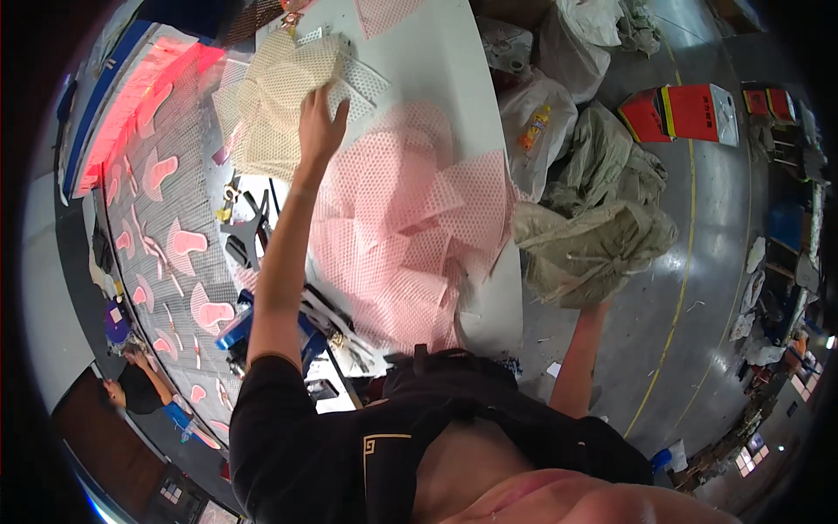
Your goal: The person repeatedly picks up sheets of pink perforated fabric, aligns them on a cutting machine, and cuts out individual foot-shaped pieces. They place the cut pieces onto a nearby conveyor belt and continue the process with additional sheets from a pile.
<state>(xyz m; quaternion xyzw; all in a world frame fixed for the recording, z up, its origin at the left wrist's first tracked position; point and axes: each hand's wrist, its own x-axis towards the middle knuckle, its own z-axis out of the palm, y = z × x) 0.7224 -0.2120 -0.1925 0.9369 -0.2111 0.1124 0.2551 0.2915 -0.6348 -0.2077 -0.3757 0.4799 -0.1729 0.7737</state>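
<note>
My left hand point(322, 127) reaches over the far left of the white table, its fingers stretched and spread at the edge of a pile of cream mesh sheets point(284, 113). Beside and below that hand lies a large heap of pink mesh pieces point(393, 210). Off the table's right side, my right hand point(596, 312) goes in behind a crumpled olive-grey sack point(594, 249). The sack hides its fingers, so its grip does not show.
Left of me stands a machine bed point(196, 140) bearing pink cut shapes and lit red at its far end. Tools point(253, 227) clutter the table's left edge. Whitish plastic bags point(537, 122) and red boxes point(672, 113) stand on the right floor. Another person point(144, 384) works at lower left.
</note>
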